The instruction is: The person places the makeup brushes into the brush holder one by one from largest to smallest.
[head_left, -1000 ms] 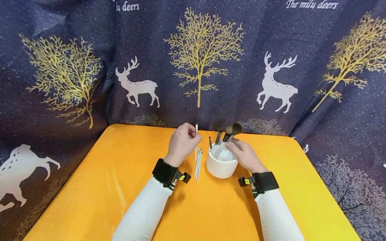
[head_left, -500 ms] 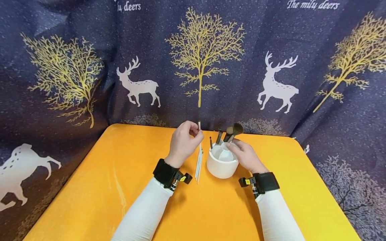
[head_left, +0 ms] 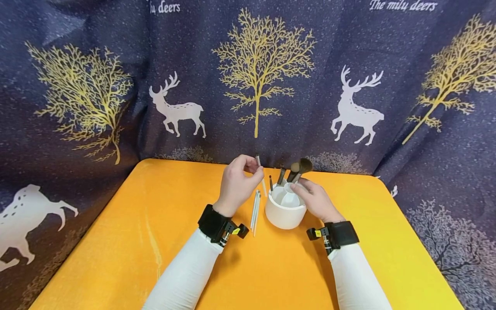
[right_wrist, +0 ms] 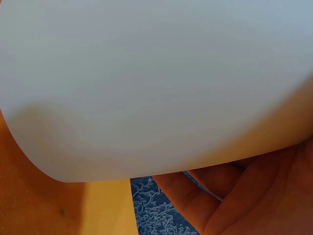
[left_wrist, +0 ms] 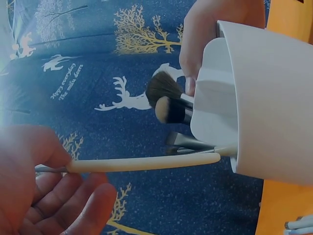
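My left hand [head_left: 238,187] pinches a thin makeup brush [left_wrist: 146,164] near its bristle end, with the pale handle pointing at the holder. In the left wrist view the handle's tip is by the rim; whether it touches is unclear. A round white brush holder [head_left: 285,217] with compartments stands on the table. My right hand [head_left: 318,203] grips its right side, thumb at the rim; in the right wrist view the white wall hides part of the fingers. Several makeup brushes stand in the holder, among them a big fluffy brush [head_left: 305,165] and a small thin brush [head_left: 271,183].
Several slim pale-handled brushes [head_left: 255,213] lie side by side on the yellow table [head_left: 186,267], just left of the holder. Behind the table's far edge hangs a dark blue cloth [head_left: 232,146] printed with trees and deer.
My left hand has shifted slightly right, toward the holder. The brush in it has gone from upright to tilted, its lower end swinging right to the holder. My right hand stays put.
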Demonstrator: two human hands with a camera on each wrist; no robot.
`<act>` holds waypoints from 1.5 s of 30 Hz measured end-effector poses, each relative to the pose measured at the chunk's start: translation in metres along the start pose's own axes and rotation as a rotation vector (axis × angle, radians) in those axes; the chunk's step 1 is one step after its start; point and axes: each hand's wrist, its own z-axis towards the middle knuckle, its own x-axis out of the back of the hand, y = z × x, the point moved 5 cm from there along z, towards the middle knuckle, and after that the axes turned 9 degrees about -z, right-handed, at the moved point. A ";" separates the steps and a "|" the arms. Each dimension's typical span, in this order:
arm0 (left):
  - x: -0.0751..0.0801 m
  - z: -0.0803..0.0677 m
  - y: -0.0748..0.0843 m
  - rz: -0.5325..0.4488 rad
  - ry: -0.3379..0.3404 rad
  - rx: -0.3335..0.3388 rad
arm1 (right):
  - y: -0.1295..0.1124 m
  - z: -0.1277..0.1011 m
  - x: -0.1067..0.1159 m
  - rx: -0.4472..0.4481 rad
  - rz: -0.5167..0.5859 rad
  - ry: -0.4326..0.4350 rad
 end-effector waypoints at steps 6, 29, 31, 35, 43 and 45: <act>-0.002 -0.001 0.004 -0.031 -0.008 -0.026 | 0.001 -0.001 0.000 0.004 -0.004 -0.002; -0.016 -0.007 0.006 -0.031 -0.090 -0.009 | 0.000 -0.001 -0.001 -0.010 -0.003 -0.017; -0.017 -0.007 0.005 -0.030 -0.095 -0.009 | -0.001 -0.001 -0.001 -0.008 0.000 -0.018; -0.018 -0.007 0.004 -0.029 -0.107 -0.009 | -0.002 0.000 0.000 -0.010 0.002 -0.012; -0.023 -0.008 0.004 -0.002 -0.175 -0.024 | 0.001 0.001 0.000 0.000 -0.001 0.000; -0.024 -0.008 0.003 0.019 -0.201 -0.012 | 0.002 0.001 0.000 0.003 -0.002 -0.001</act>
